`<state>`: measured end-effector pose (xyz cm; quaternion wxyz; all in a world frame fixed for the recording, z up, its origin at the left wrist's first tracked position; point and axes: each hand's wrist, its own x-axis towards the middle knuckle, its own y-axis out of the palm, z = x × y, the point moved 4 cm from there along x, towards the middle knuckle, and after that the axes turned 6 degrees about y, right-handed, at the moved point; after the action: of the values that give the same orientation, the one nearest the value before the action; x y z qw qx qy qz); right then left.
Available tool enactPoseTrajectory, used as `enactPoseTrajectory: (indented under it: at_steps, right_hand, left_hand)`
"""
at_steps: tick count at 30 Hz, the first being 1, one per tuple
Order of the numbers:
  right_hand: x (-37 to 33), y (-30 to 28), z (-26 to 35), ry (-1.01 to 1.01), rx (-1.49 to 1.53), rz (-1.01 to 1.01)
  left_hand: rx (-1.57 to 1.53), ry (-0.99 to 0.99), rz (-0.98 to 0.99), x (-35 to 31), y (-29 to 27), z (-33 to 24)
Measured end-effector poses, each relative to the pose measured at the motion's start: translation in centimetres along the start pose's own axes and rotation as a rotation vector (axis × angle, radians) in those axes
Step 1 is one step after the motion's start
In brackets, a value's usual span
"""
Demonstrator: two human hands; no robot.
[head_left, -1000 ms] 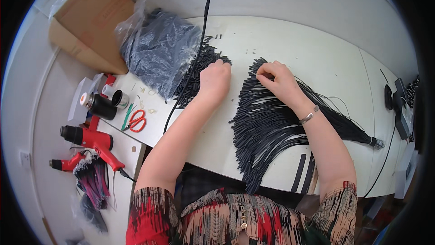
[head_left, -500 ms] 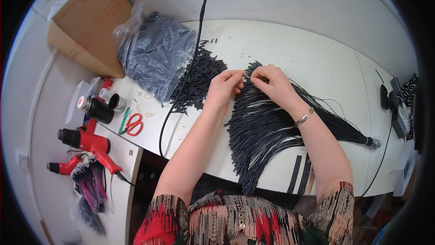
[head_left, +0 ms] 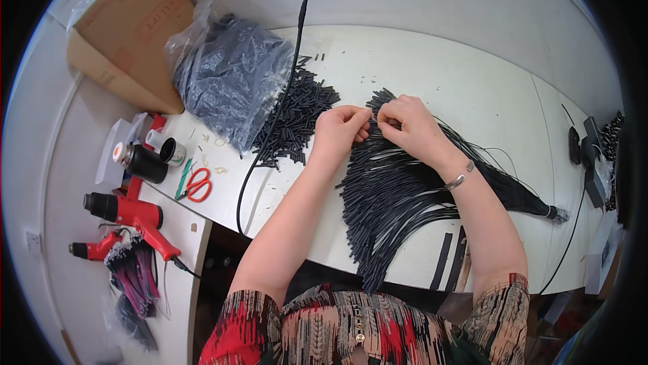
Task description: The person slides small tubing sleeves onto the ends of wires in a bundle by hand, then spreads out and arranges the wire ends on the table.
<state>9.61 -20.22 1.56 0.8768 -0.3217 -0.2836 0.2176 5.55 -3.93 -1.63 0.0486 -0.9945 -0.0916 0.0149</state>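
Above the far end of a fanned-out bundle of thin black wires [head_left: 385, 196], my two hands meet almost fingertip to fingertip. My left hand [head_left: 341, 132] is closed in a pinch of thumb and forefinger. My right hand [head_left: 410, 127], with a silver bracelet at its wrist, pinches just to the right of it. Something thin and small shows between the fingertips, too small to name. Many of the wires end in thicker black sleeves. A pile of short black tubes [head_left: 297, 119] lies left of my left hand.
A clear plastic bag [head_left: 233, 81] of dark pieces and a cardboard box [head_left: 131, 34] stand at the far left. Red-handled scissors [head_left: 198, 185], a black bottle [head_left: 145, 164] and a red heat gun [head_left: 131, 211] are nearer left. A black cable [head_left: 266, 132] hangs across the table.
My hands have shifted slightly to the right, and the fingertips have come closer together. Both stay pinched. The whole view has moved a little.
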Motion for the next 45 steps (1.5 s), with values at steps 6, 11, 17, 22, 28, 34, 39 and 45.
enactPoseTrajectory:
  at_steps: [6,11,17,22,28,34,39,45]
  right_hand:
    - [0.1,0.3,-0.3,-0.012,-0.04,0.072]
    - [-0.2,0.3,0.1,-0.161,-0.243,0.037]
    - [0.4,-0.7,0.4,0.088,-0.12,0.135]
    - [0.4,-0.6,-0.3,0.117,0.002,0.146]
    - [0.4,-1.0,0.3,0.05,-0.018,0.132]
    - [0.3,-1.1,0.4,-0.009,-0.031,0.089]
    - [0.4,-1.0,0.3,-0.012,-0.02,0.075]
    - [0.4,-0.9,0.2,-0.014,-0.007,0.098]
  left_hand:
    - [0.052,0.106,-0.029,0.1,0.3,0.2]
    - [0.18,0.1,0.007,-0.1,0.8,-0.1]
    - [0.096,0.076,0.02,0.1,0.4,-0.2]
    - [-0.022,0.049,0.025,0.2,0.3,0.4]
    - [-0.086,-0.022,0.052,-0.2,0.5,0.2]
    - [-0.14,0.023,0.047,0.0,0.4,0.3]
    - [-0.251,-0.003,0.073,0.2,0.1,0.8]
    - [-0.259,-0.021,0.076,0.1,0.3,0.9]
